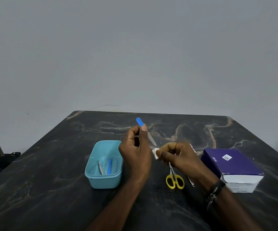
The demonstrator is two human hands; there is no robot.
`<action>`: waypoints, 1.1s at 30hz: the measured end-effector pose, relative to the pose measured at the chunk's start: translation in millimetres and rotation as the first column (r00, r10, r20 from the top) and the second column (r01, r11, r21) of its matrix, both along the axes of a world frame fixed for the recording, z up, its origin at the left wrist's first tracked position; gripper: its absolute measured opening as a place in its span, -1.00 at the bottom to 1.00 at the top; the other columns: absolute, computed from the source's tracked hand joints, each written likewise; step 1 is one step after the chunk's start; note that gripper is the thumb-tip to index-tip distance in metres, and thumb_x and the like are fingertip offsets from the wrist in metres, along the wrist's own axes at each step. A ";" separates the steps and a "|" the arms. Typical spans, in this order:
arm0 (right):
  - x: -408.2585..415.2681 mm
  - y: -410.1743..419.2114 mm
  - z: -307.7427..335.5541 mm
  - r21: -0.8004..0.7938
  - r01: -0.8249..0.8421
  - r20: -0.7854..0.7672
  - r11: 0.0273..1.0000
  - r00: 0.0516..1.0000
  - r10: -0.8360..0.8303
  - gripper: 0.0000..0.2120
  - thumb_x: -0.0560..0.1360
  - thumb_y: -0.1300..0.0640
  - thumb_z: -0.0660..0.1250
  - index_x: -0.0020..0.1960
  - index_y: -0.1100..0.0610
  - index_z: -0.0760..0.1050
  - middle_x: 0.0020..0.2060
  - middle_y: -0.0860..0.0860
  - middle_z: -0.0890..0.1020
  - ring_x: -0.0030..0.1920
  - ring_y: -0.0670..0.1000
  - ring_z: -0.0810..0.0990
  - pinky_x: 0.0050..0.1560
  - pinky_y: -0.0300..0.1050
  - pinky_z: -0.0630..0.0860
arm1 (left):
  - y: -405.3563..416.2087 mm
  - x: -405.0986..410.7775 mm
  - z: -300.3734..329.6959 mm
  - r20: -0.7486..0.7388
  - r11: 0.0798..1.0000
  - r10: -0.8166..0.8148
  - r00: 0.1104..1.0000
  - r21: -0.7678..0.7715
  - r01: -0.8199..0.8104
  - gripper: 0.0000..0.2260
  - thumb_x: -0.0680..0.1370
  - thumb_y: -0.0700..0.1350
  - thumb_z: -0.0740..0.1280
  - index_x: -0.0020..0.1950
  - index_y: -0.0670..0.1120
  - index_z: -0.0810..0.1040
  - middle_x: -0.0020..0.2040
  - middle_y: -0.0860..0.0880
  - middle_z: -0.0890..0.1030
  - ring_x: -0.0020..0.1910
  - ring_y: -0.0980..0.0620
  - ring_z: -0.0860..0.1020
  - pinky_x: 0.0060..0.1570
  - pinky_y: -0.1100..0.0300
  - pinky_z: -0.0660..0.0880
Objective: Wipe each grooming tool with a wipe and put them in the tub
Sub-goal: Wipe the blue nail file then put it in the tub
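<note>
Blue-handled nail file (145,130) is up off the table (51,172), left hand (135,154) pinching its handle, the thin metal blade angled down to a small white wipe (155,152) pinched in the right hand (178,157). Looks light, stiff and slick, so the handle's the place to hold. Tub (104,165) just left already holds two tools; scissors (174,176) wait on the table.

In front of me the dark marbled counter (51,189) carries a light blue tub (104,181), yellow-handled scissors (175,180), a thin metal tool (190,181), perhaps a pick, and a purple box (231,165).
</note>
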State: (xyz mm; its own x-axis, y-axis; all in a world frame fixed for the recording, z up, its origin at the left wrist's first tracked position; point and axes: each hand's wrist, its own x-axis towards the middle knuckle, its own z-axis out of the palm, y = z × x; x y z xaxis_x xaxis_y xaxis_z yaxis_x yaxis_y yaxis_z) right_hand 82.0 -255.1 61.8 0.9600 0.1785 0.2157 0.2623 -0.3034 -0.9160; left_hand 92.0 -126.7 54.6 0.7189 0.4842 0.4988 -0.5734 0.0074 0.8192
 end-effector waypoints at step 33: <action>3.3 -3.2 2.8 0.332 0.148 0.034 0.932 0.985 -0.168 -0.89 0.50 0.29 0.36 -0.08 0.31 0.64 -0.45 -0.04 0.64 -0.45 -0.19 0.55 -0.43 -0.40 0.42 | -11.9 7.6 -29.1 -0.153 0.807 -0.330 0.932 0.467 0.362 -0.49 0.56 -0.11 0.25 0.44 0.29 0.27 -0.29 -0.05 0.57 -0.35 -0.03 0.55 -0.32 -0.04 0.57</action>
